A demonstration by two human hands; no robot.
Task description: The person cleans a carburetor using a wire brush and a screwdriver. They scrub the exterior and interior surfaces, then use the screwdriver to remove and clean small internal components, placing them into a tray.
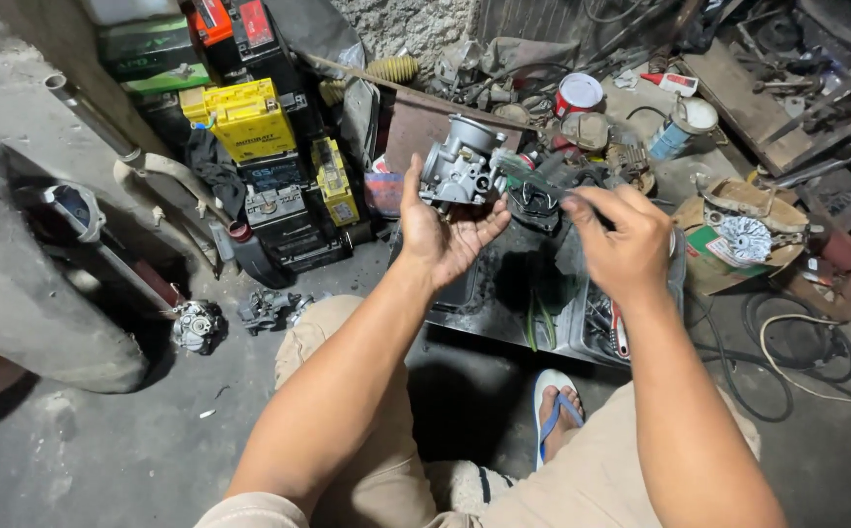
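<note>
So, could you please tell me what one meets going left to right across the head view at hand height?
Yellow battery → left hand → carburetor → right hand → cardboard box.

carburettor [462, 164] at centre; stacked batteries [259, 147] at 9 o'clock of it; tray [504, 293] at 6; cardboard box [739, 244] at 3; can [578, 94] at 1

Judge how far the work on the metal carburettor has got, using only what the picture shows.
Done: the carburettor is off any engine, held bare in the left hand. In hand: the right hand holds a slim dark tool against its side. Left: its body looks whole, and loose parts lie in the black tray below.
</note>
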